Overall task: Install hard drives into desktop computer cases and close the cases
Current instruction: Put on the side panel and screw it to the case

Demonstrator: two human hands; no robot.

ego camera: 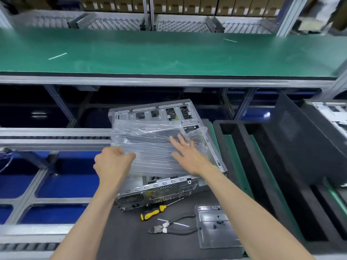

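While the grey metal computer case (pixel 165 192) lay on its side on the dark table (pixel 131 241), a clear plastic air-cushion sheet (pixel 150 147) covered its open top. The left hand (pixel 112 164) gripped the sheet's left edge with curled fingers (pixel 129 156). The right hand (pixel 187 152) rested flat on the sheet, fingers spread straight.

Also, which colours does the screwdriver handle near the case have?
Yellow and black, on the screwdriver; the head view shows it best.
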